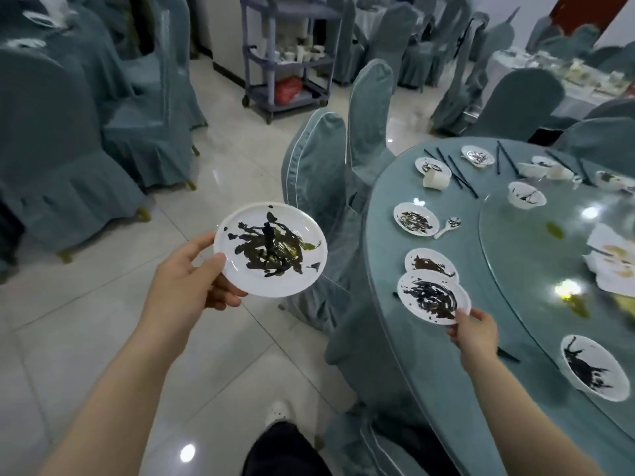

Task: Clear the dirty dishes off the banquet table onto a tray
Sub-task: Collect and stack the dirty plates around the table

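Observation:
My left hand (192, 269) grips the left rim of a white plate (271, 249) smeared with dark sauce, holding it over the floor. My right hand (476, 329) pinches the near rim of a second dirty plate (433, 297) at the edge of the round banquet table (395, 255); it overlaps a third dirty plate (429, 264) lying behind it. Farther along the table sit another dirty plate (415, 219), a white spoon (448, 226), a dirty bowl (594, 367) at the near right, more small dishes, cups and black chopsticks (457, 175). No tray shows near my hands.
Covered chairs (316, 187) stand against the table's left side between me and the plates. A grey service cart (285, 56) with cups on its shelves stands on the tiled floor at the back. Soiled napkins (611, 259) lie on the glass turntable. Other covered chairs fill the left.

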`<state>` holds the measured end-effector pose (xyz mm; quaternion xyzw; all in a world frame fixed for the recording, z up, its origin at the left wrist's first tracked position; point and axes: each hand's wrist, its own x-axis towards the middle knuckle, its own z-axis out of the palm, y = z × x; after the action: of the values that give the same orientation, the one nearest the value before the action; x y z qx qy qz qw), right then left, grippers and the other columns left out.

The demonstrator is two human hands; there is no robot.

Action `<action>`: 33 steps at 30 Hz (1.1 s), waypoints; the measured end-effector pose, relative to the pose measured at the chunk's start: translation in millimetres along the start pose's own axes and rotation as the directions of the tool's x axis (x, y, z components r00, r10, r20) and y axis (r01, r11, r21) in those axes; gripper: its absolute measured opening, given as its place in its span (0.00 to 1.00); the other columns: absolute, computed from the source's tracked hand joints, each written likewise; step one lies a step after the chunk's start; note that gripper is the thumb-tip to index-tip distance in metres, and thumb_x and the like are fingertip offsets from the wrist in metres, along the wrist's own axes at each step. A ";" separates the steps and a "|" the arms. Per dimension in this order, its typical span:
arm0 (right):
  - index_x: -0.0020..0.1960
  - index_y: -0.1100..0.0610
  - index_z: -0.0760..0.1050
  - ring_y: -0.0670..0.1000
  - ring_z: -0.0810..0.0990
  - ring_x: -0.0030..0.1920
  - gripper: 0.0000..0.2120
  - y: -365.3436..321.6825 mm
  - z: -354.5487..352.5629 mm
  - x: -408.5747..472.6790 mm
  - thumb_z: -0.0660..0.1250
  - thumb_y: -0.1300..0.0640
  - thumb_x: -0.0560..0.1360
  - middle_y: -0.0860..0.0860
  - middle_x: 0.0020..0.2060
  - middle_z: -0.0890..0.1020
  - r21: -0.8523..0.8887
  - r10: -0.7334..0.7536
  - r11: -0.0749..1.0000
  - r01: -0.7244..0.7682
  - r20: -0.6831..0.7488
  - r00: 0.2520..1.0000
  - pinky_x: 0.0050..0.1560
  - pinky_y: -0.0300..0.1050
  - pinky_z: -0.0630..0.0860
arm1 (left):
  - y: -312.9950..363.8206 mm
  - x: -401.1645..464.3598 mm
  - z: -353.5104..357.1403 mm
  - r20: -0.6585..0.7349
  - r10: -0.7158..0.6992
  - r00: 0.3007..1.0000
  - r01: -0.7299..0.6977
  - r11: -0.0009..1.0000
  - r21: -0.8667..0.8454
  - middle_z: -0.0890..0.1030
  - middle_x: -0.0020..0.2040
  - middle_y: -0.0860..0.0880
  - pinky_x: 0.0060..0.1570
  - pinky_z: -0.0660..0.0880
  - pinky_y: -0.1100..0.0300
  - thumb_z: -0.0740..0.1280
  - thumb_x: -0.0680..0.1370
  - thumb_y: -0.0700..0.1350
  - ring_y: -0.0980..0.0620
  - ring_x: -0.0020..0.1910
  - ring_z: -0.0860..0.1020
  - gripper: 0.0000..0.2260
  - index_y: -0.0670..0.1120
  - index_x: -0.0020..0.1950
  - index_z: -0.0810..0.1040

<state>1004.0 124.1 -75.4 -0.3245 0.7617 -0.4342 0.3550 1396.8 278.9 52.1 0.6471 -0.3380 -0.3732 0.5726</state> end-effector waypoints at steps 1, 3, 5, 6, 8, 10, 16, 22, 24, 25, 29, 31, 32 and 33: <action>0.64 0.63 0.70 0.52 0.73 0.27 0.15 -1.9 8.8 15.5 0.61 0.60 0.78 0.61 0.42 0.77 0.017 0.020 1.000 -0.019 -0.033 0.999 0.28 0.43 0.70 | 0.2 17.4 5.3 0.019 -0.005 1.000 0.005 1.000 0.016 0.81 0.29 0.43 0.24 0.74 0.64 0.59 0.79 0.40 0.48 0.25 0.79 0.15 0.60 0.56 0.76; 0.66 0.63 0.68 0.52 0.74 0.29 0.17 -5.5 28.3 46.5 0.62 0.59 0.78 0.61 0.46 0.78 0.058 0.062 0.997 -0.057 -0.077 0.995 0.30 0.44 0.71 | -0.2 56.4 16.6 0.064 -0.014 0.998 0.011 0.999 0.049 0.81 0.29 0.42 0.24 0.74 0.63 0.58 0.79 0.40 0.48 0.25 0.79 0.15 0.59 0.58 0.75; 0.65 0.62 0.69 0.51 0.75 0.32 0.17 -7.2 44.4 70.3 0.63 0.59 0.78 0.60 0.49 0.78 0.050 0.098 0.994 -0.093 -0.117 0.988 0.32 0.43 0.73 | -2.4 92.5 29.9 0.121 -0.038 0.992 0.027 0.996 0.090 0.81 0.29 0.42 0.24 0.74 0.63 0.58 0.80 0.40 0.48 0.25 0.79 0.15 0.59 0.58 0.75; 0.64 0.62 0.70 0.51 0.75 0.32 0.16 -7.4 51.0 79.0 0.64 0.59 0.78 0.60 0.48 0.78 0.032 0.118 0.993 -0.115 -0.143 0.983 0.32 0.43 0.73 | -2.8 107.7 37.7 0.149 -0.058 0.987 0.042 0.993 0.108 0.81 0.29 0.42 0.25 0.74 0.63 0.59 0.80 0.40 0.48 0.25 0.79 0.15 0.59 0.58 0.75; 0.62 0.60 0.73 0.54 0.76 0.33 0.15 -3.9 60.9 95.0 0.66 0.58 0.76 0.61 0.46 0.80 -0.015 0.137 0.990 -0.143 -0.195 0.971 0.37 0.48 0.77 | -3.2 136.9 54.1 0.200 -0.089 0.976 0.065 0.990 0.123 0.81 0.30 0.41 0.25 0.74 0.62 0.59 0.80 0.40 0.47 0.26 0.79 0.15 0.59 0.59 0.74; 0.62 0.59 0.75 0.59 0.80 0.42 0.16 -3.7 69.4 107.1 0.67 0.57 0.75 0.62 0.48 0.81 -0.112 0.113 0.984 -0.141 -0.232 0.966 0.49 0.52 0.76 | -2.7 164.7 68.4 0.246 -0.098 0.964 0.066 0.989 0.133 0.81 0.30 0.40 0.25 0.74 0.62 0.60 0.80 0.40 0.47 0.26 0.79 0.15 0.59 0.59 0.75; 0.59 0.62 0.78 0.63 0.79 0.54 0.16 -9.9 86.1 120.4 0.67 0.61 0.72 0.62 0.52 0.82 -0.379 0.133 0.904 -0.195 -0.183 0.974 0.54 0.50 0.73 | -2.8 223.9 94.8 0.358 -0.134 0.924 0.083 0.985 0.154 0.80 0.29 0.41 0.25 0.73 0.61 0.60 0.80 0.40 0.47 0.25 0.78 0.15 0.58 0.59 0.77; 0.44 0.65 0.78 0.57 0.78 0.36 0.08 -22.7 99.8 130.8 0.68 0.58 0.73 0.60 0.38 0.81 -0.251 0.258 0.915 -0.316 -0.237 0.936 0.41 0.48 0.75 | -0.3 300.7 135.9 0.477 -0.130 0.869 0.061 0.986 0.158 0.80 0.28 0.42 0.24 0.73 0.62 0.59 0.80 0.39 0.49 0.24 0.77 0.15 0.55 0.59 0.77; 0.45 0.63 0.76 0.56 0.79 0.34 0.07 -30.8 105.7 127.2 0.67 0.58 0.74 0.58 0.36 0.81 -0.180 0.269 0.931 -0.318 -0.252 0.930 0.37 0.48 0.79 | 4.6 323.6 147.8 0.535 -0.113 0.838 0.045 0.989 0.139 0.80 0.28 0.42 0.24 0.72 0.63 0.59 0.80 0.39 0.50 0.23 0.77 0.14 0.55 0.60 0.77; 0.44 0.62 0.75 0.54 0.78 0.33 0.06 -35.9 108.7 124.1 0.68 0.59 0.74 0.57 0.35 0.80 -0.138 0.271 0.939 -0.315 -0.267 0.925 0.32 0.45 0.77 | 8.3 334.8 153.3 0.567 -0.107 0.817 0.035 0.990 0.136 0.80 0.28 0.42 0.24 0.73 0.62 0.59 0.80 0.40 0.50 0.23 0.76 0.14 0.54 0.60 0.76; 0.40 0.58 0.73 0.51 0.77 0.32 0.06 -64.6 128.5 119.5 0.69 0.60 0.74 0.55 0.35 0.79 0.039 0.302 0.951 -0.306 -0.325 0.896 0.24 0.39 0.72 | 28.8 386.6 176.0 0.651 -0.074 0.756 -0.023 0.990 0.140 0.81 0.29 0.44 0.30 0.76 0.58 0.59 0.80 0.41 0.50 0.24 0.77 0.14 0.56 0.61 0.75; 0.41 0.60 0.74 0.51 0.78 0.31 0.05 -76.5 141.1 121.2 0.69 0.62 0.74 0.56 0.34 0.79 0.149 0.323 0.946 -0.289 -0.322 0.890 0.21 0.39 0.74 | 37.4 412.5 188.3 0.679 -0.043 0.733 -0.058 0.990 0.125 0.81 0.29 0.45 0.30 0.76 0.58 0.59 0.81 0.41 0.50 0.25 0.78 0.14 0.57 0.61 0.75; 0.43 0.61 0.75 0.51 0.78 0.31 0.03 -79.4 147.2 121.7 0.68 0.63 0.74 0.56 0.34 0.79 0.210 0.341 0.935 -0.285 -0.314 0.886 0.21 0.37 0.74 | 39.7 422.4 192.8 0.690 -0.033 0.723 -0.069 0.990 0.120 0.81 0.29 0.45 0.29 0.76 0.58 0.59 0.80 0.41 0.50 0.25 0.78 0.15 0.57 0.61 0.76; 0.45 0.62 0.75 0.51 0.78 0.31 0.02 -81.6 152.9 121.2 0.68 0.64 0.75 0.56 0.35 0.79 0.273 0.365 0.918 -0.287 -0.305 0.880 0.21 0.36 0.74 | 41.4 430.2 196.7 0.698 -0.028 0.716 -0.074 0.991 0.115 0.81 0.29 0.46 0.29 0.76 0.58 0.59 0.80 0.41 0.50 0.25 0.78 0.15 0.57 0.61 0.76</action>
<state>1079.9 -72.8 -90.8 -0.0674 0.8037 -0.4996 0.3160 1437.4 -194.0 39.0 0.4915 -0.5611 -0.5586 0.3627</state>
